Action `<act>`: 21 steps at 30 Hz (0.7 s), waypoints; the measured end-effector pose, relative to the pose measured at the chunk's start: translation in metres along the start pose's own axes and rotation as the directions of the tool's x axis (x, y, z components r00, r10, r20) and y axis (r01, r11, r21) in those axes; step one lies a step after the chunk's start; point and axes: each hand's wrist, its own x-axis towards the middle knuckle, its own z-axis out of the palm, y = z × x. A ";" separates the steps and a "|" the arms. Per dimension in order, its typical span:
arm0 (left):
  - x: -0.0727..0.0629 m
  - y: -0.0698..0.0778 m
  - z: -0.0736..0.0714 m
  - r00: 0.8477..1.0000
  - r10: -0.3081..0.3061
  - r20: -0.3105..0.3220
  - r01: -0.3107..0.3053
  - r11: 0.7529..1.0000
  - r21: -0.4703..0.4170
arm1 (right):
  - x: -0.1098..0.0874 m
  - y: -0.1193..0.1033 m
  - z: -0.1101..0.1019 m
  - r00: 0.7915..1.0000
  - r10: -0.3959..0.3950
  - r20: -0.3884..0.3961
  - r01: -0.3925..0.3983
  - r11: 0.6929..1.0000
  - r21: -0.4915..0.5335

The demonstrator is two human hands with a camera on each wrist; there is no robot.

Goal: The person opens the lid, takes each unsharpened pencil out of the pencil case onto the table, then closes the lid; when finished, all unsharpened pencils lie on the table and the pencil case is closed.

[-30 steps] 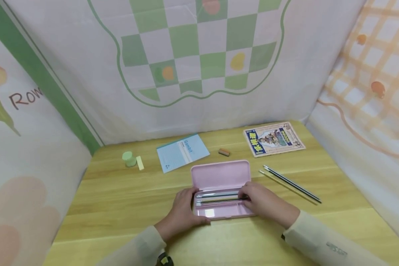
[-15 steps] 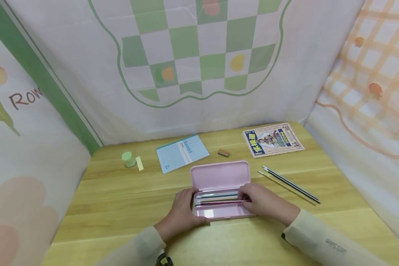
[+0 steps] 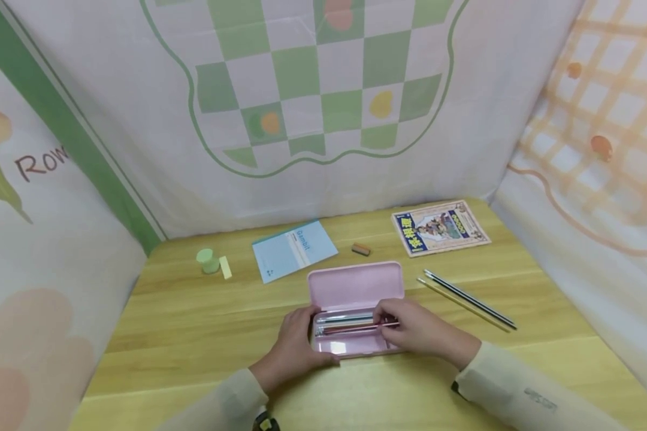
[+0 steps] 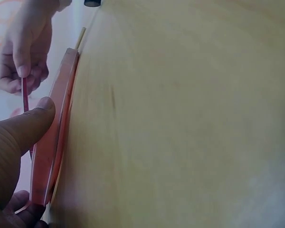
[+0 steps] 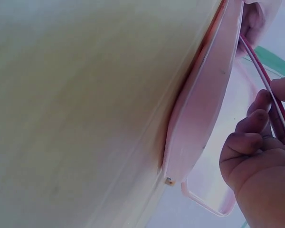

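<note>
A pink pencil case stands open on the table, its lid raised at the back. Several pencils lie lengthwise inside it. My left hand grips the case's left end, the thumb against its front wall in the left wrist view. Over the right part of the case, my right hand pinches a red pencil with a white stripe between thumb and fingers. The pencil's far end reaches down into the case, as the left wrist view also shows. My right fingers hide part of the case's interior.
Right of the case lie two dark striped pencils and a thin tan stick. Behind are a blue notebook, a brown block and a comic-style booklet. A green round container and a pale yellow strip sit left.
My right hand has shifted slightly left over the case, and the red pencil now shows in its fingers. My left hand keeps its hold on the case. The head view has shifted slightly.
</note>
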 end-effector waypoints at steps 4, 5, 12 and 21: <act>-0.001 0.000 0.002 1.000 -0.001 0.004 0.001 1.000 -0.004 | -0.002 -0.001 0.001 0.999 0.030 -0.031 -0.030 1.000 0.004; -0.001 0.000 0.002 1.000 -0.001 0.002 0.001 1.000 -0.006 | -0.003 -0.001 0.000 0.998 0.036 -0.042 -0.036 0.999 0.004; 0.000 0.001 -0.001 1.000 -0.004 -0.005 0.004 1.000 -0.002 | -0.017 0.004 -0.013 0.983 0.067 -0.173 -0.067 0.998 0.002; -0.001 0.002 -0.002 1.000 0.004 -0.002 -0.004 1.000 -0.014 | -0.052 0.017 -0.058 0.886 0.181 -0.427 -0.153 0.983 0.099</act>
